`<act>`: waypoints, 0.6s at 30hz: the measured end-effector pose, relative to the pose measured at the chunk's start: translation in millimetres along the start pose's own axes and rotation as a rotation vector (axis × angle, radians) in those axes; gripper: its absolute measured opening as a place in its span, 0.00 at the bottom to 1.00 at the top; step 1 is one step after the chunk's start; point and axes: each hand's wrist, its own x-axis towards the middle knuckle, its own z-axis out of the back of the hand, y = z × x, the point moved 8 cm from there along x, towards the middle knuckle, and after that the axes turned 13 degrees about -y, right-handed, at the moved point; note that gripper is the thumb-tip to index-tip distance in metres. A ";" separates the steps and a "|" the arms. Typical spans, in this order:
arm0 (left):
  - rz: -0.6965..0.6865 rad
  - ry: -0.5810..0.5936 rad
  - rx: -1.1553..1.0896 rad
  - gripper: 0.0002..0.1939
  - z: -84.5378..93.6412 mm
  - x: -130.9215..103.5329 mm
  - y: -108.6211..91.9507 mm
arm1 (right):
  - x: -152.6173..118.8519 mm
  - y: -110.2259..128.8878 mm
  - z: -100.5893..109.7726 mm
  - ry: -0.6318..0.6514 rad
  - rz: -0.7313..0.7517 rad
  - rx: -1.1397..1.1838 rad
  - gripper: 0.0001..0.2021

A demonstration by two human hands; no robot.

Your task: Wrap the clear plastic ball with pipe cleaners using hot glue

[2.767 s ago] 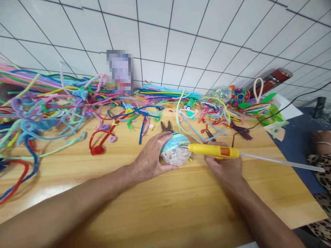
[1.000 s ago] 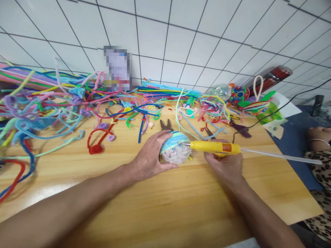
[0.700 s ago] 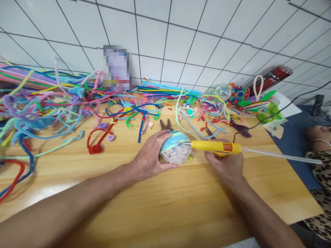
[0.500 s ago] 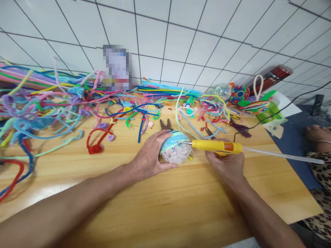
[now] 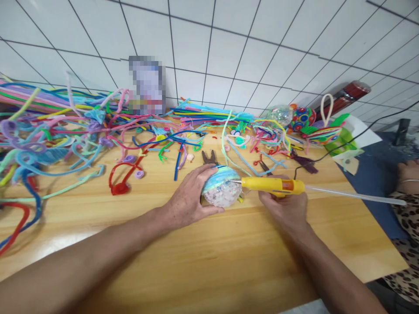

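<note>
My left hand (image 5: 190, 194) is wrapped round the left side of a ball (image 5: 222, 187) above the wooden table. Blue and green pipe cleaners cover the ball's upper part, while its lower part is clear and whitish. My right hand (image 5: 288, 209) grips a yellow hot glue gun (image 5: 271, 185), whose metal nozzle meets the ball's right side near the edge of the pipe cleaners. A long clear glue stick (image 5: 356, 194) sticks out of the gun's back end. Just behind the ball lie dark pliers (image 5: 208, 157), partly hidden by it.
Heaped pipe cleaners (image 5: 59, 131) fill the table's left and back. A decorated red and blue ball (image 5: 303, 118), a clear ball (image 5: 281, 115) and a black cord (image 5: 353, 140) are at the back right. Another person's hand (image 5: 407, 170) shows at the right edge.
The glue gun and my right hand have shifted very slightly left, with the nozzle still at the ball. My left hand keeps the same hold.
</note>
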 end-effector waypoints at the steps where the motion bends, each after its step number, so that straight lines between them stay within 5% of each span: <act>1: 0.001 0.002 0.002 0.56 -0.2 -0.1 0.1 | 0.7 0.4 0.7 -0.004 -0.001 0.005 0.10; 18: 0.005 -0.008 0.000 0.56 -0.2 -0.3 0.4 | 2.5 1.4 1.7 0.002 0.009 -0.010 0.10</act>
